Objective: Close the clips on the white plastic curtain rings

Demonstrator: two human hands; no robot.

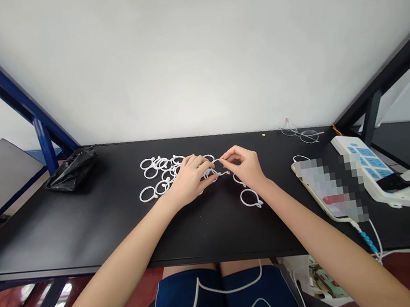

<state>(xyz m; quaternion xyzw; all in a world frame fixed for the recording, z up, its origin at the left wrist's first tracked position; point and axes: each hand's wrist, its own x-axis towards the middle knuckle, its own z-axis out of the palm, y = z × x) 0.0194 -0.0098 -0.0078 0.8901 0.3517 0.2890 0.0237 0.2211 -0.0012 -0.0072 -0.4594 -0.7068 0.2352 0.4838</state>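
Several white plastic rings (154, 174) lie in a loose heap on a black table (85, 228). My left hand (189, 179) rests at the heap's right edge, its fingers curled around a white ring (217, 164). My right hand (245, 167) pinches the other side of that ring between thumb and forefinger. The two hands meet over it, just above the tabletop. One more white ring (250, 198) lies alone by my right wrist.
A crumpled black bag (72, 170) sits at the table's far left. At the right lie a pair of glasses (302, 134), a phone (329, 189) on a cable and a white power strip (375, 169). A white wall stands right behind the table.
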